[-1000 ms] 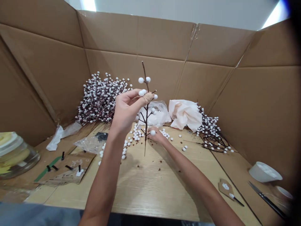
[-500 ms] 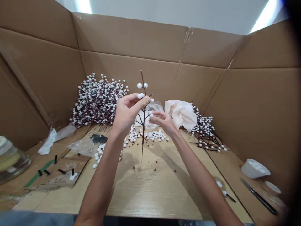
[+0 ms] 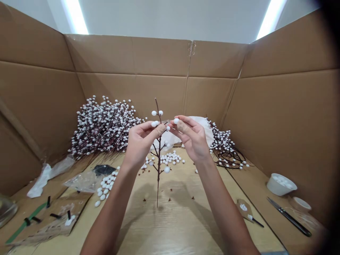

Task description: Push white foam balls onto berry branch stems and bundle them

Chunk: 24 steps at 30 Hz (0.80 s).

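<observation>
A dark brown artificial twig (image 3: 159,156) hangs upright above the table, with several white balls on its side stems. My left hand (image 3: 142,141) pinches its upper part between thumb and fingers. To its right, my right hand (image 3: 192,138) is closed on a white ball (image 3: 176,121), held between thumb and fingertips near a short side stem. Another white ball (image 3: 167,170) sits low on the twig. Loose white balls (image 3: 172,157) lie on the table behind the twig, and more white balls (image 3: 106,184) lie beside my left forearm.
Finished-looking berry branches (image 3: 103,127) are heaped at the back left; a smaller bunch (image 3: 225,141) lies at the right. A white cup of balls (image 3: 281,185), a knife (image 3: 289,216) and a small brush-like tool (image 3: 256,222) lie right. Cardboard walls (image 3: 159,56) surround the table.
My right hand has moved up from beside the lower stems to the twig's upper side stem, with a white ball at its fingertips. My left hand still grips the twig. The view has tilted up.
</observation>
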Tool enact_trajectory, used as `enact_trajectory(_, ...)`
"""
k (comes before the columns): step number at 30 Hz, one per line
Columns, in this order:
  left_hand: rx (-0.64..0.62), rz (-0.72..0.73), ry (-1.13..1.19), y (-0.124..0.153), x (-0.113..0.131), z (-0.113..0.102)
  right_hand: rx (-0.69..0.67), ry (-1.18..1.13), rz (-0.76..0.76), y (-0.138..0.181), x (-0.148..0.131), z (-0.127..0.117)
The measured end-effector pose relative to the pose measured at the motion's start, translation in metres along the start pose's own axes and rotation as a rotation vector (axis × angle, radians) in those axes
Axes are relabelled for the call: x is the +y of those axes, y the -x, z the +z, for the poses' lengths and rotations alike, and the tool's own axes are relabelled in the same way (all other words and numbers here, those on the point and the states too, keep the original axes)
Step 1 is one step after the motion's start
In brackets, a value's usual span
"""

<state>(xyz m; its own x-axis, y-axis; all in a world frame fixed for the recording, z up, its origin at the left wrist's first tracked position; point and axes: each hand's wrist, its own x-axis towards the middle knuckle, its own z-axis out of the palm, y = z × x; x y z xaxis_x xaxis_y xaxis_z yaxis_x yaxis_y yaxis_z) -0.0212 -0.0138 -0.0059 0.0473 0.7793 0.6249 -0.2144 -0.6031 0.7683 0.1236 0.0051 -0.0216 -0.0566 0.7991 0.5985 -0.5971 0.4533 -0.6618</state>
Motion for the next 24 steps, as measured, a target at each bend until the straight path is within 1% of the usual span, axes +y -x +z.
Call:
enact_trajectory(3, 0.023, 0.023, 0.012, 0.003, -0.001, 0.005, 0.028, 0.046, -0.057, 0.002, -0.005, 0.003)
enact_trajectory(10, 0.033, 0.066, 0.009, 0.007, -0.006, 0.014, -0.014, 0.092, -0.096, 0.004, -0.007, 0.004)
enact_trajectory(17, 0.034, 0.103, -0.032, 0.006, -0.008, 0.014, -0.06, 0.1, -0.143, 0.003, -0.005, 0.001)
enact_trajectory(24, 0.029, 0.166, -0.137, 0.005, -0.005, 0.015, -0.044, 0.247, -0.168, 0.003, -0.004, -0.002)
